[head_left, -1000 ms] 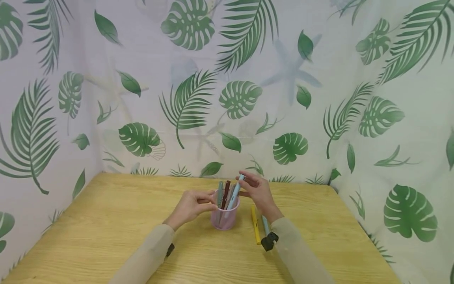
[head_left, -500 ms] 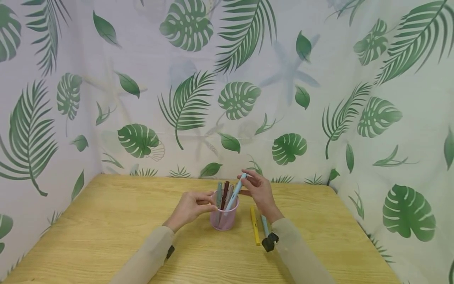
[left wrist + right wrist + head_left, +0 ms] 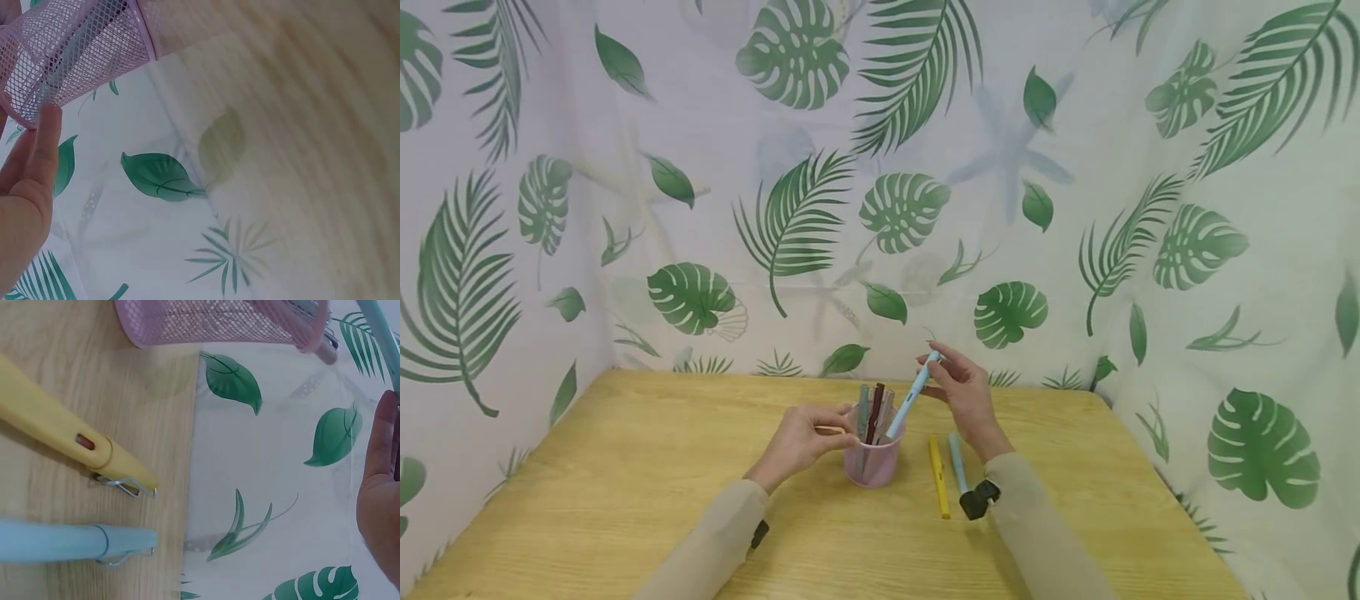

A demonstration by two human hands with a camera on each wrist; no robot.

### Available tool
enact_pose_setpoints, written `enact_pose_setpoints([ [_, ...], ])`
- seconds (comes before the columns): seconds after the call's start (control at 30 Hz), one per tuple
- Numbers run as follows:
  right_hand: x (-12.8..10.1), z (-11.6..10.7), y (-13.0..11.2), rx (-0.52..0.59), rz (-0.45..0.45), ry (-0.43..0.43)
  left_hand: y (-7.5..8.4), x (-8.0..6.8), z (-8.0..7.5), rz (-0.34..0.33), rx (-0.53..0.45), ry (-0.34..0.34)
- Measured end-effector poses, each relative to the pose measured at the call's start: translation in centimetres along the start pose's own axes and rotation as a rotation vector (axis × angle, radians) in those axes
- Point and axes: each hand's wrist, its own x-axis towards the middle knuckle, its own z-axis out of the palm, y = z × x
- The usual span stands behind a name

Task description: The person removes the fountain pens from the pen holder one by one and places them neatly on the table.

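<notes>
The right hand (image 3: 966, 396) pinches a light blue pen (image 3: 912, 396), its lower end at the rim of the pink mesh cup (image 3: 872, 458), which the left hand (image 3: 801, 437) grips. Whether the pen is going in or out I cannot tell; either way it must clear the pens (image 3: 872, 412) standing inside.

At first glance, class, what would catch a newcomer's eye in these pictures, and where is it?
Mid-table stands a pink mesh cup full of pens, with the left hand holding its rim. Just above it the right hand pinches a light blue pen held slantwise, its lower end at the cup's mouth. To the cup's right a yellow pen and a blue pen lie side by side on the wooden table.
</notes>
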Motion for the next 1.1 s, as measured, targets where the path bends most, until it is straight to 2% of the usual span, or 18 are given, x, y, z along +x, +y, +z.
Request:
enact_pose_setpoints([
  [0.23,-0.3,-1.0,-0.4,0.015,0.041,0.016,-0.3,-0.2,0.1,-0.098,-0.063,0.013],
  [0.47,-0.8,-2.4,-0.4,-0.062,0.116,0.026,-0.4,-0.3,0.4,-0.158,-0.159,0.021],
  [0.67,-1.2,-3.9,-0.4,-0.14,0.192,-0.014,-0.6,-0.1,0.4,-0.161,-0.153,0.048],
  [0.9,-2.0,-6.0,0.1,-0.242,0.255,-0.069,-0.6,0.0,0.3,-0.149,-0.158,0.035],
  [1.1,-2.5,-8.0,0.8,-0.286,0.302,-0.092,-0.5,-0.2,0.3,-0.162,-0.163,0.04],
])
